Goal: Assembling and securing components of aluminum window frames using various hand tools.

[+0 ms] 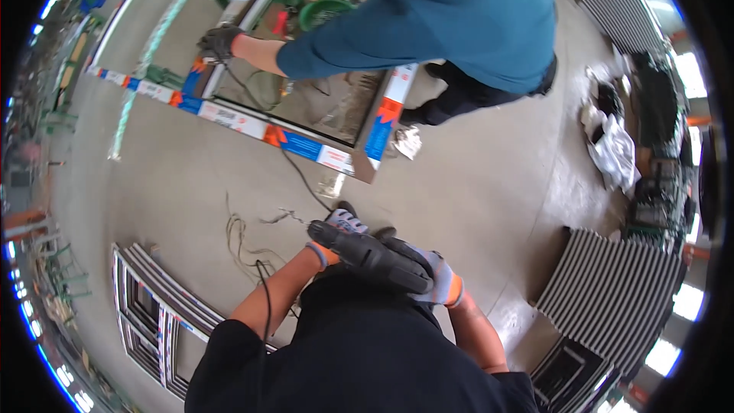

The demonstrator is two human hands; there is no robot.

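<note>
My left hand [345, 222], in a grey glove with an orange cuff and dark fingertips, is closed at the left part of a long black object [371, 258]. This object lies across the front of my body, and its kind I cannot make out. Round its right end is my right hand [442, 275], gloved alike, its fingers partly hidden. Ahead stands a large frame [306, 145] wrapped in blue, white and orange tape. A dark cable [302, 172] runs from it toward my left hand. A co-worker's dark-gloved hand [220, 42] rests on the frame's far side.
The co-worker in a blue top [474, 23] leans over the frame from the right. Loose cords [241, 241] lie on the floor at left. Stacked frames [157, 313] stand at lower left, ribbed grey panels [612, 291] at right. Crumpled silver sheeting [612, 149] lies at far right.
</note>
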